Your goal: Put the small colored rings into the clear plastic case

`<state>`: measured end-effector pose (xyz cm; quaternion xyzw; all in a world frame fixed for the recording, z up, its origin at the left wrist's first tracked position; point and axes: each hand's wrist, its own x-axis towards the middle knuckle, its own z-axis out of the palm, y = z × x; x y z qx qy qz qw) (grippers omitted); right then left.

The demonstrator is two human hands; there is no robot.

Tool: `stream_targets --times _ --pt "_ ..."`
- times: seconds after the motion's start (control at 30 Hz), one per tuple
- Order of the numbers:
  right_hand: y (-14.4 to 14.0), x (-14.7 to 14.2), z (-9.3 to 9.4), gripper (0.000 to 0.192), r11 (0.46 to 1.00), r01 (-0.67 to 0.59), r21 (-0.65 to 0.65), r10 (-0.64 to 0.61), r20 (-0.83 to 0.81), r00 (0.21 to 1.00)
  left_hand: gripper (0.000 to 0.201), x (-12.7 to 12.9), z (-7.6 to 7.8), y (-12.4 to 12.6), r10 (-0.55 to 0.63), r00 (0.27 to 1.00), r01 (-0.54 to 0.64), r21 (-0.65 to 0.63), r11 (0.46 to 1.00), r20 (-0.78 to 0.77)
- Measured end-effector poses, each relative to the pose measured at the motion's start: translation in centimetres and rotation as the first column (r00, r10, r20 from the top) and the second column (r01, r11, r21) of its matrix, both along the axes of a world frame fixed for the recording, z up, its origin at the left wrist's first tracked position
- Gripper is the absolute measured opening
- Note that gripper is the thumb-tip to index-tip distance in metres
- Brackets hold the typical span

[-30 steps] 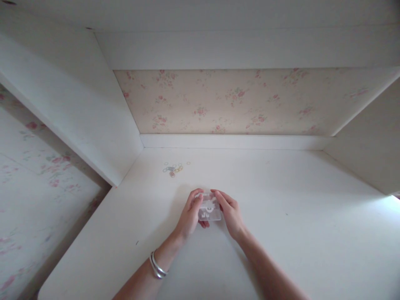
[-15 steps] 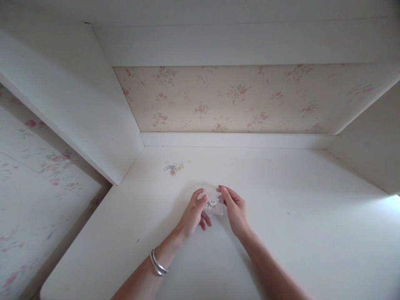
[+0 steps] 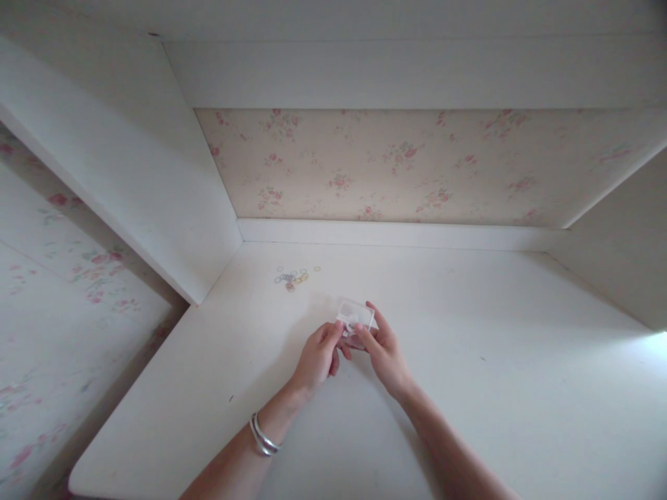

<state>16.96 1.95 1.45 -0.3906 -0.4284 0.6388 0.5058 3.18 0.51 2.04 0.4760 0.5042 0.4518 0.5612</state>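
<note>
L-hand grip (image 3: pixel 317 353) & R-hand grip (image 3: pixel 386 353) both clamped on clear plastic case (image 3: pixel 358 312) btwn them; white marking on it too blurry to read. Small rings (image 3: pixel 288 278) on surface (image 3: pixel 500 423), ahead & L of grips.

Floral wallpaper (image 3: pixel 323 167) shows behind the white desktop (image 3: pixel 521 389); white side panel (image 3: pixel 171 187) stands at its rear left

Floral wallpaper (image 3: pixel 359 163) behind a white desk (image 3: pixel 521 410) with a matching side panel (image 3: pixel 140 153) suggests a home.
</note>
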Motion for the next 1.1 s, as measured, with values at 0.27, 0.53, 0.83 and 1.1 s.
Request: stream_targets --times 0.27,0.53,0.83,1.1 --pt "0.3 0.3 -0.5 0.085 0.999 -0.022 0.029 0.019 0.083 0.996 0.047 0.3 -0.4 0.1 -0.018 0.999 0.020 -0.054 0.998 0.048" --pt "-0.4 0.3 0.1 0.075 0.997 -0.030 0.065 0.022 0.122 0.992 0.052 -0.1 -0.6 0.1 -0.107 0.994 0.107 -0.069 0.992 0.003" --pt "2.8 9.5 1.3 0.043 0.954 0.300 -0.001 -0.291 0.241 0.926 0.056 -0.3 -0.7 -0.2 -0.197 0.976 0.198 0.004 0.980 -0.094" --pt "7.0 21.8 1.4 0.013 0.811 0.585 -0.027 -0.501 0.483 0.718 0.052 -0.6 -0.5 -0.2 -0.273 0.955 0.270 -0.038 0.962 -0.115"
